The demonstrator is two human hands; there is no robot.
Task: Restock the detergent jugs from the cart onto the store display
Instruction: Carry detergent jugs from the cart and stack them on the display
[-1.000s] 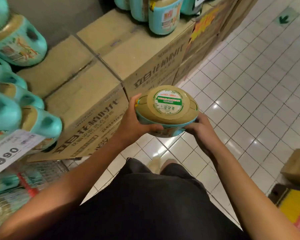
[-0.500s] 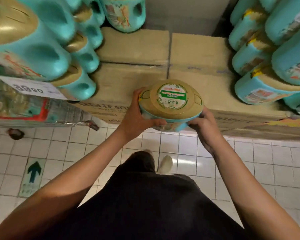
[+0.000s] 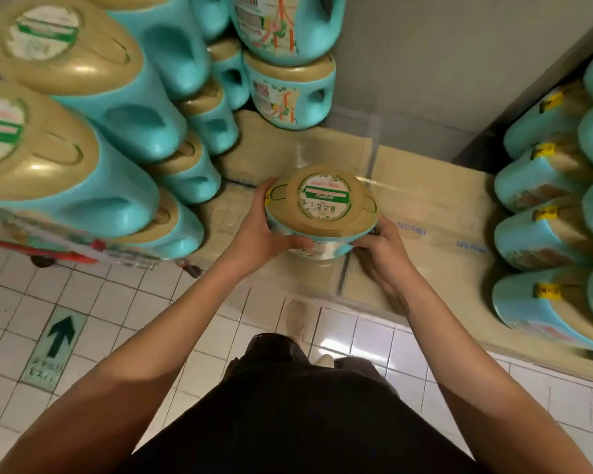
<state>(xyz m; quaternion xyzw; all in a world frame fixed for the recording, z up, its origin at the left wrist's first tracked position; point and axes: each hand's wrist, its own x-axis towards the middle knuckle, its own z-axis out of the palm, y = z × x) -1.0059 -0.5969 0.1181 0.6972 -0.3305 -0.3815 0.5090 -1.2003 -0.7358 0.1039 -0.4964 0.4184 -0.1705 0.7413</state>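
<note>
I hold one teal detergent jug with a gold top and a round green-and-white label, upright, over the cardboard boxes of the display. My left hand grips its left side. My right hand grips its lower right side from beneath. Several more teal jugs are stacked at the left, and another group of teal jugs stands on the boxes at the right.
The red-framed wire cart sits at the left under the left stack. A grey wall rises behind the boxes. White floor tiles with a green arrow sticker lie below, and my shoes show near the box edge.
The view swung from the aisle to face the display head-on. The jug, held in both hands, moved forward over the bare cardboard between the two stacks.
</note>
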